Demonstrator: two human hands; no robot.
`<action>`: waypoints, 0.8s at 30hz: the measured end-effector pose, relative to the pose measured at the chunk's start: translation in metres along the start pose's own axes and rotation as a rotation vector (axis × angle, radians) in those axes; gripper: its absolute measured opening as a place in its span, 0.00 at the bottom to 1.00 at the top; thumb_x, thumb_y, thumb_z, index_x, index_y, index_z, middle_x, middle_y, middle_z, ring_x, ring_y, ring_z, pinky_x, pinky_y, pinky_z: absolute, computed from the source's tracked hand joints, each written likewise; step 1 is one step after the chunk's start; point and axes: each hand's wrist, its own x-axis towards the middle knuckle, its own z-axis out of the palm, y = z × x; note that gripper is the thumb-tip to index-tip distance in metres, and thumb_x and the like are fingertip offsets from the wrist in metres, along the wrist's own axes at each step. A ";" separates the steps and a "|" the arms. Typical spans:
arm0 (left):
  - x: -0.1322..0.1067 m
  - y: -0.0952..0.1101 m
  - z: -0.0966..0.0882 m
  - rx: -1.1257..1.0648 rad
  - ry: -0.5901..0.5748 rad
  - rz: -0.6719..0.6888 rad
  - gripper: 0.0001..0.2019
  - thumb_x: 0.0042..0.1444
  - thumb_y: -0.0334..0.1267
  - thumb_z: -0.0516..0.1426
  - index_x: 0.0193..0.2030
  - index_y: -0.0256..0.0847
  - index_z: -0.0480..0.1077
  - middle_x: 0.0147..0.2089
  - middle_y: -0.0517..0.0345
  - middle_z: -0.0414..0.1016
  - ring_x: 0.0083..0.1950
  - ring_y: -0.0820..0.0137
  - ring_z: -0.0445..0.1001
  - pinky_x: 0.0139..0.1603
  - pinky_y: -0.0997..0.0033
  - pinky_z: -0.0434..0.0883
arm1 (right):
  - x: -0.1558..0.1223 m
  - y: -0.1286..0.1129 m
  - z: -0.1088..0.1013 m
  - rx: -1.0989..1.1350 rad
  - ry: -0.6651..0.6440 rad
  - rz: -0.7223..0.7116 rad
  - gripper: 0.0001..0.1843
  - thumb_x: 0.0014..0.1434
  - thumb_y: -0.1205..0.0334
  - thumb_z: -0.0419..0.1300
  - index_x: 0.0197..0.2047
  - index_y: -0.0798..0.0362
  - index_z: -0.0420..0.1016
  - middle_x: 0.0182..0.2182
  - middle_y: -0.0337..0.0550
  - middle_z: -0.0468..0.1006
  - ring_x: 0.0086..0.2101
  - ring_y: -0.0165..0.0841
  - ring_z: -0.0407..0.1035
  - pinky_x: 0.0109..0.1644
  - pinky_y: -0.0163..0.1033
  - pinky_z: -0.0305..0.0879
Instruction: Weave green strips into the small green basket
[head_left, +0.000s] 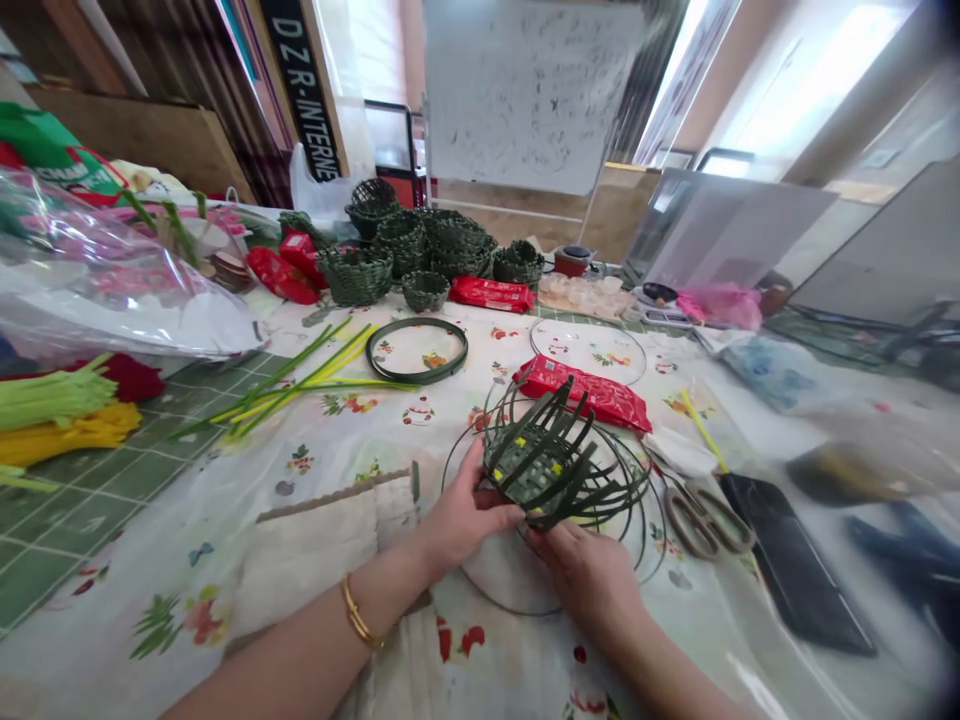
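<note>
The left hand, wearing a gold bracelet, is holding the near left side of a partly woven dark green basket, its grip narrowing around the edge. The right hand is pinching the basket's near edge, its fingertips partly hidden. The basket is tilting above the cloth-covered worktop, its loose strips fanning upward and rightward, yellow pieces showing in its base. A red packet is lying just behind it; scissors and a smartphone are resting to its right. Woven green baskets are standing at the back.
</note>
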 end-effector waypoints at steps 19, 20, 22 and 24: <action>-0.022 -0.006 0.010 1.435 0.223 0.707 0.07 0.58 0.38 0.54 0.32 0.38 0.70 0.28 0.51 0.75 0.30 0.60 0.76 0.32 0.60 0.74 | 0.012 -0.013 -0.012 0.012 -0.357 0.278 0.05 0.56 0.66 0.57 0.31 0.50 0.73 0.26 0.39 0.80 0.25 0.35 0.75 0.22 0.36 0.50; -0.023 -0.002 0.012 1.441 0.173 0.775 0.09 0.59 0.36 0.53 0.28 0.40 0.68 0.24 0.55 0.72 0.27 0.63 0.74 0.29 0.64 0.73 | 0.012 -0.013 -0.012 0.022 -0.374 0.280 0.04 0.57 0.65 0.57 0.32 0.50 0.73 0.27 0.40 0.80 0.26 0.35 0.75 0.23 0.36 0.51; -0.025 0.001 0.016 1.372 0.078 0.895 0.08 0.60 0.33 0.50 0.32 0.39 0.69 0.28 0.54 0.73 0.29 0.66 0.74 0.30 0.67 0.73 | 0.012 -0.012 -0.011 0.042 -0.410 0.279 0.05 0.58 0.66 0.56 0.35 0.50 0.73 0.30 0.40 0.81 0.29 0.34 0.76 0.25 0.35 0.54; -0.025 -0.002 0.019 1.305 0.039 0.938 0.08 0.61 0.33 0.49 0.40 0.38 0.69 0.35 0.51 0.75 0.34 0.67 0.75 0.32 0.69 0.73 | 0.011 -0.011 -0.010 0.054 -0.438 0.275 0.06 0.58 0.67 0.56 0.38 0.51 0.73 0.32 0.42 0.81 0.31 0.35 0.76 0.26 0.34 0.56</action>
